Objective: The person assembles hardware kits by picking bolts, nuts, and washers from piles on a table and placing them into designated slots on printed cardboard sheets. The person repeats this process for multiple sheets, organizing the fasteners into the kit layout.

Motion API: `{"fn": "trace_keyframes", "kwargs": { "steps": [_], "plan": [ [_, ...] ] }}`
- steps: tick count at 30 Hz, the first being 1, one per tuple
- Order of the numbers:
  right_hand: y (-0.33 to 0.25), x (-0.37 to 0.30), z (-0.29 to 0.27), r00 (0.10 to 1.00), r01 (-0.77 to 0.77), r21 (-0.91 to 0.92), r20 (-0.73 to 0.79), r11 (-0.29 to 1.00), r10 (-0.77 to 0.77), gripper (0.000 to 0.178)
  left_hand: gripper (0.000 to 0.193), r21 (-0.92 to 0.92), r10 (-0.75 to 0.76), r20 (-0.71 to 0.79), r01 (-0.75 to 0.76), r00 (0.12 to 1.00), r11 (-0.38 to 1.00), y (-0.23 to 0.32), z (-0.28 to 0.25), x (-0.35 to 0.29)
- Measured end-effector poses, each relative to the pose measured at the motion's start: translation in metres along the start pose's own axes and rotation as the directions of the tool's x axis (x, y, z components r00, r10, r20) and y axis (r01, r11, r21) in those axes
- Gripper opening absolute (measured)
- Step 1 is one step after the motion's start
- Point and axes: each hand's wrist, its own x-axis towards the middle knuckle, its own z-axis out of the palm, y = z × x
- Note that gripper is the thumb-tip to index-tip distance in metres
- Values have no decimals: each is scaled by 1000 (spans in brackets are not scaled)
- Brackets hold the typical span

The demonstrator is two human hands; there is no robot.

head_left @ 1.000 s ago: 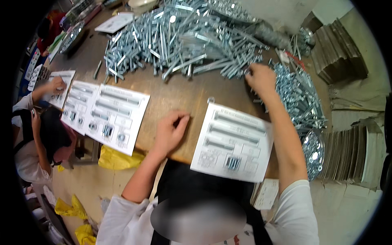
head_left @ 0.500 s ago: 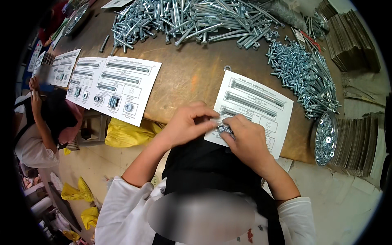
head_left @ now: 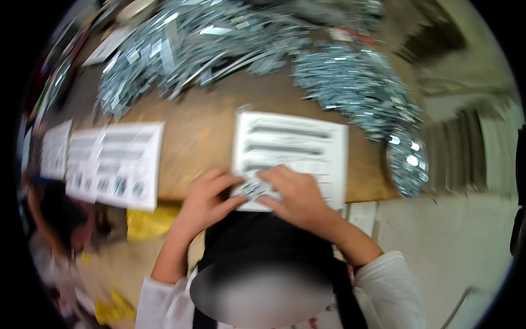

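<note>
Both hands still meeting at printed sheet [head_left: 293, 148], left hand [head_left: 205, 200] and right hand [head_left: 293, 194] fingers pinching small metal parts [head_left: 252, 189], view now blurred

Motion blur is smearing the whole view, so the heap of bolts [head_left: 203, 49] beyond the printed sheet [head_left: 293, 148] is reading only as silver streaks, and single pieces are not separating out. The lines and drawings on that sheet are showing as grey bars, too soft to make out. At the sheet's near edge, the left hand [head_left: 205, 200] and right hand [head_left: 296, 197] are closing around small metal pieces [head_left: 251, 189], whose kind and number are staying unclear, and the fingers are covering the sheet's lower corner. Left of the sheet, a second sheet [head_left: 118, 164] is blurring equally. Farther left, another person [head_left: 57, 219] is being cut off by the dark rim.
</note>
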Motion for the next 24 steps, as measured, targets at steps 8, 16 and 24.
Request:
{"fn": "trace_keyframes", "kwargs": {
  "steps": [8,16,24],
  "plan": [
    [94,-59,-141,655,-500,-49,-675,865,340,8,11,-213,-159,-207,114,965,970,-23,-11,3],
    [205,-105,-203,752,-640,-472,-546,606,369,17,12,-266,-239,-291,162,927,950,-66,-1,14],
    [244,-99,-210,669,-684,-307,-624,662,403,22,14,-364,-314,-283,201,906,909,-61,-3,15]
  ]
}}
